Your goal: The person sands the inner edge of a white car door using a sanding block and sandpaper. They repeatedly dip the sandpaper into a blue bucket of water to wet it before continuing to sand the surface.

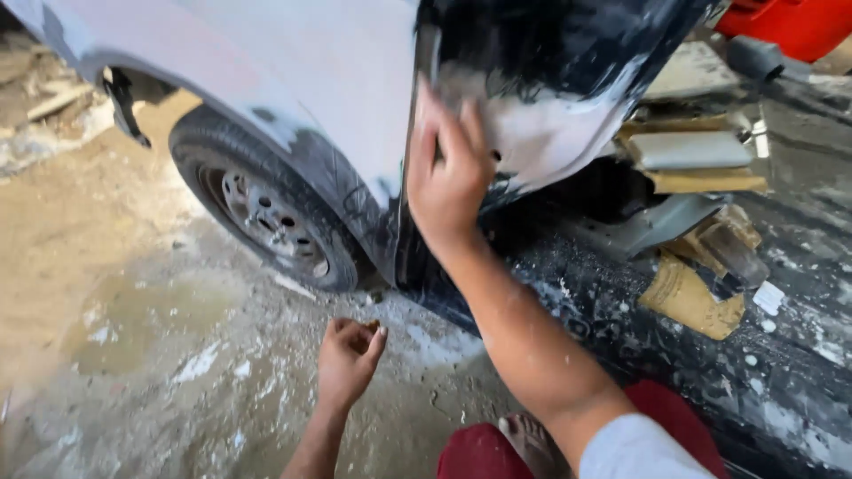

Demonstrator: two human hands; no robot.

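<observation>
My right hand (448, 173) lies flat against a car's body panel (550, 133), just beside the vertical panel gap. The panel here is dark, with white sanded patches. Whether anything sits under the palm is hidden. My left hand (349, 355) hangs low over the wet concrete floor (160, 337), with its fingers loosely curled inward and nothing visible in it. It touches nothing. A bare foot (530, 441) and red trousers (484, 452) show at the bottom edge.
A car wheel (266, 213) with a steel rim stands at the left under a pale grey panel (293, 62). The dark sill (674, 328) runs to the right, with brown paper pieces (688, 297) on it. A red object (790, 22) is at the top right.
</observation>
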